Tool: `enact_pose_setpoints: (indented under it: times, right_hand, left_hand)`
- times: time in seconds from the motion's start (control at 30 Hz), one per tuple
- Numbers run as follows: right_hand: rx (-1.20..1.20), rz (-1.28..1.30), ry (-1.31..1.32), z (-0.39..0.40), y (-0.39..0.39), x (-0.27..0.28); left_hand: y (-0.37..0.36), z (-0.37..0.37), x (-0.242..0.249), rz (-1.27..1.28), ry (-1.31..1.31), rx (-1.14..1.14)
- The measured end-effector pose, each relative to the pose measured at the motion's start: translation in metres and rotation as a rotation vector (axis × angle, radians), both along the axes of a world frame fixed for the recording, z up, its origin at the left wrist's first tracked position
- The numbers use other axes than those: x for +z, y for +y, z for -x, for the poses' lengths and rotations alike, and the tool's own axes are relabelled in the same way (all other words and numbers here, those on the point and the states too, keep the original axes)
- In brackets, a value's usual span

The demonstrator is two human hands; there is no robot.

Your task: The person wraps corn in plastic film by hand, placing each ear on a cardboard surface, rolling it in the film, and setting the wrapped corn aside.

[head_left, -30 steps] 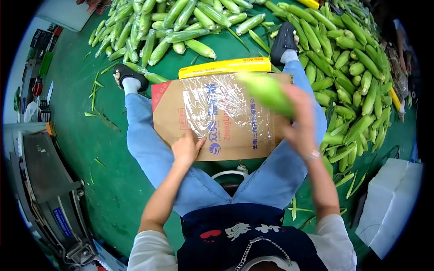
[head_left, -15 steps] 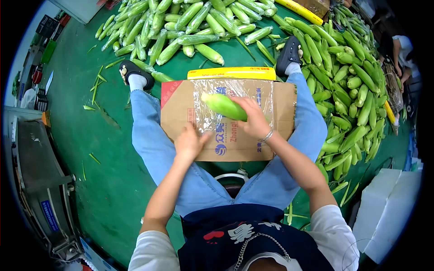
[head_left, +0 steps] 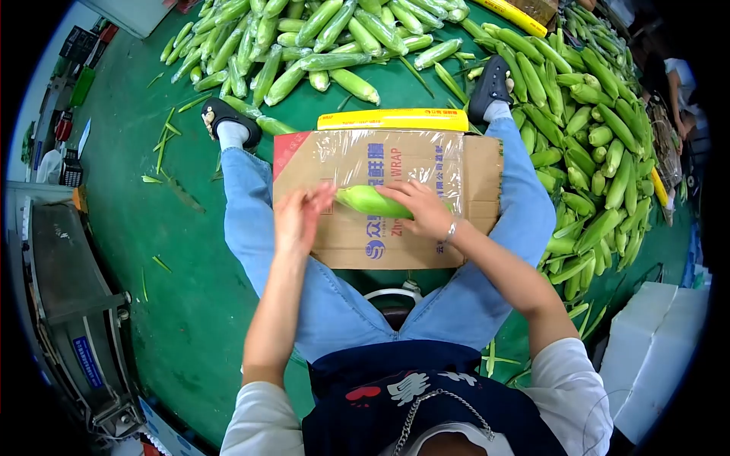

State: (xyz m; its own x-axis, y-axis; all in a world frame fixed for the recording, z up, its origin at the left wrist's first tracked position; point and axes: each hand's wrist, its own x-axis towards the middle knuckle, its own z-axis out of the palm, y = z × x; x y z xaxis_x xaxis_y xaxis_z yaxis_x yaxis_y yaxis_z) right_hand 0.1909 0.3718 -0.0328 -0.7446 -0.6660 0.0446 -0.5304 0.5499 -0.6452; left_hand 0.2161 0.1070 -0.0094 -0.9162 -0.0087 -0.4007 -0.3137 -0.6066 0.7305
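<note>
My right hand is wrapped over the right end of a green ear of corn, held sideways above a flat cardboard carton across my lap. Clear cling film stretches over the carton's top, coming from a long yellow cling film box along its far edge. My left hand is lifted at the corn's left tip, fingertips right beside it; motion smears its fingers.
Film-wrapped ears are heaped on the green floor ahead. A large pile of unwrapped corn lies to the right, with white foam blocks nearer me. A metal machine stands at left. Another person's arm shows far right.
The corn has come lower and closer to level, still in my right hand. My left hand has risen off the carton toward the corn's tip. The film over the carton lies smoother.
</note>
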Motion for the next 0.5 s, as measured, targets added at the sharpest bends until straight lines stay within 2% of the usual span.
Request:
enact_pose_setpoints:
  times: [0.07, 0.13, 0.17, 0.2, 0.27, 0.33, 0.4, 0.5]
  right_hand:
    - [0.019, -0.006, -0.006, 0.010, 0.002, -0.001]
    - [0.082, -0.065, -0.101, 0.023, 0.009, -0.002]
    - [0.017, -0.113, 0.058, 0.022, 0.014, -0.004]
    - [-0.004, -0.119, 0.048, 0.012, 0.019, -0.007]
    - [-0.579, -0.047, 0.215, -0.016, 0.027, -0.009]
    - [-0.638, -0.069, 0.195, -0.052, 0.033, -0.005]
    - [-0.641, -0.255, 0.190, -0.081, 0.036, -0.010]
    - [-0.683, -0.246, 0.210, -0.062, 0.067, -0.035]
  left_hand:
    - [0.038, 0.026, -0.031, 0.576, 0.289, 0.108]
    - [0.060, 0.030, -0.041, 1.025, 0.406, -0.245]
    - [0.063, 0.033, -0.043, 1.335, 0.775, -0.340]
    - [0.065, 0.031, -0.046, 1.319, 0.783, -0.361]
    - [0.073, 0.030, -0.015, 1.729, 0.805, -0.580]
    - [0.067, 0.039, -0.021, 1.767, 0.815, -0.664]
    - [0.063, 0.044, -0.024, 1.777, 0.776, -0.804]
    - [0.059, 0.046, -0.018, 1.785, 0.804, -0.819]
